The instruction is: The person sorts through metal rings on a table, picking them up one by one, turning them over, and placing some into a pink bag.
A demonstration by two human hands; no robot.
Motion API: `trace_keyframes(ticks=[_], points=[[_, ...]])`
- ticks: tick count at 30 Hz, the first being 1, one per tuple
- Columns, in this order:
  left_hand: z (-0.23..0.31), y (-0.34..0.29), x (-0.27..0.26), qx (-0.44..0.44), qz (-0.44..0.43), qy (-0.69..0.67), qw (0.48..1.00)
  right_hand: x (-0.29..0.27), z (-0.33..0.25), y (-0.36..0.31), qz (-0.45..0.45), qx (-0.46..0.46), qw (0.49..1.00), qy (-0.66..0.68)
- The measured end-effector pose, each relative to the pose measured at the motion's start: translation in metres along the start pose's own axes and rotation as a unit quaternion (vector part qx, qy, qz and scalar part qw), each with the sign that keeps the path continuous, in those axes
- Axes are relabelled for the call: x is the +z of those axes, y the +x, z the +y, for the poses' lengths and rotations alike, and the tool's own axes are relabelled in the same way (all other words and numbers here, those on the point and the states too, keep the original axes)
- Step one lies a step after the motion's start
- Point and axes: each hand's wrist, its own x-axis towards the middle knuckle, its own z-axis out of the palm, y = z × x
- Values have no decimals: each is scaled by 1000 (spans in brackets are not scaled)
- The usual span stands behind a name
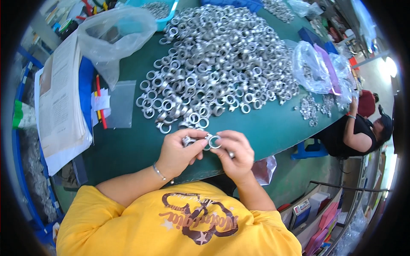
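Close to the table's near edge, my two hands meet around small silver metal rings. Between the fingertips of my right hand (235, 154) is a metal ring (214, 142), its opening facing up toward me. My left hand (179, 150) is closed, with another metal piece (188, 141) showing between its thumb and fingers; its fingertips reach to the ring in my right hand. A small shiny bit shows under the curled fingers of my right hand, too small to name. Just beyond my hands spreads a large heap of like metal rings (222, 55) on the green table (132, 147).
Left on the table lie a paper stack (64, 98), red and yellow pens (101, 102) and a clear plastic bag (115, 34). A turquoise bin (171, 17) stands behind. At right are a bag of parts (311, 68), small loose parts (308, 107) and a seated person (358, 132).
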Motion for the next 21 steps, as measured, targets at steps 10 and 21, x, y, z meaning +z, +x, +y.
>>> trace_keyframes(ticks=[10,21], points=[[1,0,3,10,-1,-64,998,-137,70,113,269,268,904,197],[-6,4,-9,53,39,-131,989,-23,6,43,-183,184,960,-107]])
